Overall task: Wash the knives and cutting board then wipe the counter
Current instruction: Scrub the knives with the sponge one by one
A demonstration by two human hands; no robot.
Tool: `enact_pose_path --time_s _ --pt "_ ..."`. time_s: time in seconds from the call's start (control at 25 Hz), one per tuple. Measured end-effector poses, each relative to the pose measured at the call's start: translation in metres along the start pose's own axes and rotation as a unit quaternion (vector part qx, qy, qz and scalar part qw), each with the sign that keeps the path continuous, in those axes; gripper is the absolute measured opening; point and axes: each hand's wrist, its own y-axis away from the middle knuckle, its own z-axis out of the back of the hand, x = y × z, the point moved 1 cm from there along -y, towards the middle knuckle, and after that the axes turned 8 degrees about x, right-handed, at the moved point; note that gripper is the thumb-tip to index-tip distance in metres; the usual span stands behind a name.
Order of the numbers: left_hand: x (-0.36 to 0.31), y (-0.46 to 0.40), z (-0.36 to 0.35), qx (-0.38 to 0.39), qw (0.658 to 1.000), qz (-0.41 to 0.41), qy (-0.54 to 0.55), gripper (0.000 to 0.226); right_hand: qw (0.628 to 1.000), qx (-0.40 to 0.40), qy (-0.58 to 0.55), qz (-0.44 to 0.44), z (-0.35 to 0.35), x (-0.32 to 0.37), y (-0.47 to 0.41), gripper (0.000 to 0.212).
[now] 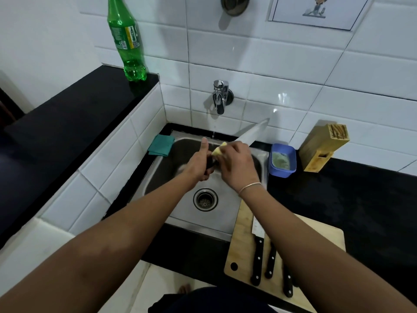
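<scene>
Step in hand: scrubbing the first knife (250,133) over the sink (257,164), left hand (198,162) clamped on its handle, right hand (234,159) pinching a sponge (218,150) against the blade's base. Remaining: three knives (258,260) on the board (320,231), on the counter (361,199) right of the sink. Next move likely calls for sponging along to the tip, then rinsing under the tap (220,98).

No wording, brand or number can be read. The label on the tall green plastic bottle (126,39), up and left of the chrome wall tap (220,96), is too blurred to read. The white paper sheet (316,12), up and right of that tap, shows only a small cartoon figure.
</scene>
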Motion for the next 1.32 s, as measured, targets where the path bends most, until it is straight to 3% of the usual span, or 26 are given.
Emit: enact_pose_path --time_s 0.16,0.36,0.6,0.76,0.84,0.96,1.0,1.08,1.16,1.24,1.32 --pt "-0.002 -0.005 -0.013 -0.001 1.000 0.004 0.013 0.065 0.997 0.016 0.003 0.081 -0.005 0.005 0.022 0.026" --pt "0.001 -0.015 -0.046 -0.025 0.998 0.045 0.033 0.051 0.974 -0.092 -0.116 -0.173 0.001 0.006 0.033 0.021" --pt "0.012 -0.011 -0.059 0.092 0.961 0.143 0.216 0.030 0.951 -0.077 -0.199 -0.224 -0.004 0.017 0.065 0.015" --pt "0.010 -0.010 -0.065 0.084 0.951 0.135 0.267 0.031 0.935 -0.023 -0.252 -0.247 -0.003 0.015 0.083 0.017" --pt "0.008 -0.011 -0.068 0.079 0.953 0.117 0.268 0.029 0.880 -0.039 -0.338 -0.331 -0.003 0.009 0.081 0.014" --pt "0.004 -0.010 -0.074 0.077 0.955 0.096 0.269 0.029 0.706 -0.083 -0.524 -0.469 -0.003 0.002 0.067 0.006" --pt "0.003 -0.011 -0.075 0.076 0.956 0.091 0.269 0.028 0.679 -0.082 -0.542 -0.489 -0.003 0.000 0.063 0.008" --pt "0.003 -0.012 -0.075 0.058 0.960 0.077 0.264 0.029 0.690 -0.062 -0.525 -0.494 -0.004 -0.002 0.062 0.015" --pt "0.005 -0.015 -0.074 0.049 0.961 0.068 0.262 0.031 0.738 -0.050 -0.481 -0.471 -0.005 0.000 0.065 0.019" --pt "0.005 -0.013 -0.074 0.058 0.956 0.083 0.276 0.028 0.824 -0.061 -0.379 -0.416 -0.001 0.002 0.068 0.015" --pt "0.003 -0.009 -0.073 0.082 0.950 0.110 0.280 0.019 0.927 -0.077 -0.241 -0.277 0.005 0.001 0.073 0.011"
